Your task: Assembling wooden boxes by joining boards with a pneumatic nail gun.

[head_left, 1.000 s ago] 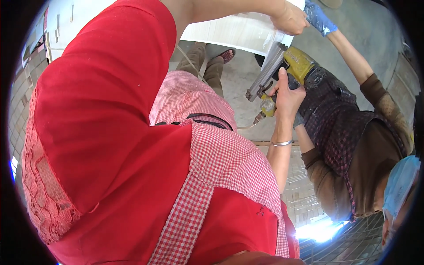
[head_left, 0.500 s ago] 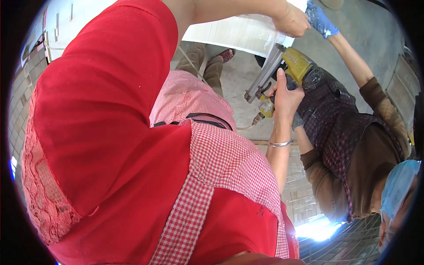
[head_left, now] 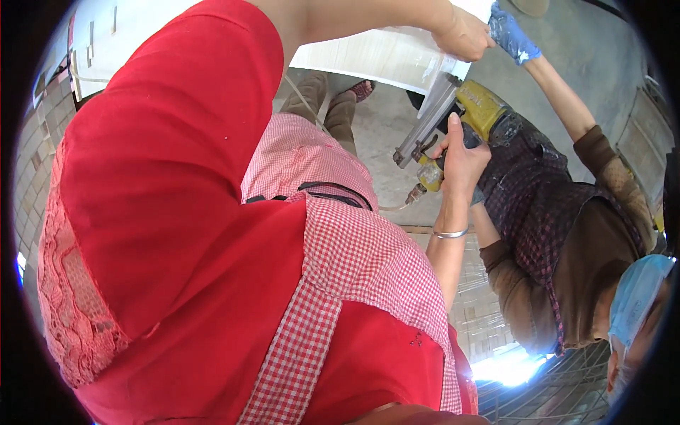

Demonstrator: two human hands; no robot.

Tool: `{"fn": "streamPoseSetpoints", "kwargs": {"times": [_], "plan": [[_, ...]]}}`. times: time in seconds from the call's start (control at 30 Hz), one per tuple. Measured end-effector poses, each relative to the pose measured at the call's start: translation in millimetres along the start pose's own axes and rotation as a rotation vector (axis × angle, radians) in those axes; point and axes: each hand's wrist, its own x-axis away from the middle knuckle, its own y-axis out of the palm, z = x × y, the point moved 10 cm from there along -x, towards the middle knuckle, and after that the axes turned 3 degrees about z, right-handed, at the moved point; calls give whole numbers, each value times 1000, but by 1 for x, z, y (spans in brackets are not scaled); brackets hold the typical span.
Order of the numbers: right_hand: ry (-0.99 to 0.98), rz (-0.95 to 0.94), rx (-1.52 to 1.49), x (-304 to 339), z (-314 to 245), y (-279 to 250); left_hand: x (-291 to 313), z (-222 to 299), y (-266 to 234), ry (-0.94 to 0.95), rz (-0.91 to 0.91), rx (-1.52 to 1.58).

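Observation:
My right hand (head_left: 465,157) is wrapped round the handle of a yellow nail gun (head_left: 483,108) with a long grey magazine. An air hose (head_left: 394,208) joins the fitting at the handle's lower end. The gun's nose meets the near right corner of a white board (head_left: 382,51). On top of that corner, my left hand (head_left: 464,34) grips the board's edge with curled fingers, some of them hidden. Right beside it, a co-worker's blue-gloved hand (head_left: 513,34) is at the same corner.
A co-worker in a dark checked apron (head_left: 528,170) stands close on the right. Their other hand is mostly hidden behind my right wrist. The grey floor (head_left: 595,78) shows beyond the board, and another white surface (head_left: 106,49) lies at the far left.
My left hand has shifted slightly, and a finger now points out toward the blue glove. The nail gun and my right hand have moved a little to the right.

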Motion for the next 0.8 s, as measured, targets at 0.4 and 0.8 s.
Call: {"fn": "streamPoseSetpoints", "kwargs": {"times": [0.4,0.8], "plan": [[-75,-14,43,-22,-44,5,155,127,67,-1373,516,1729],[-76,-44,130,-36,-51,21,150,198,142,-1795,834,2479]]}}
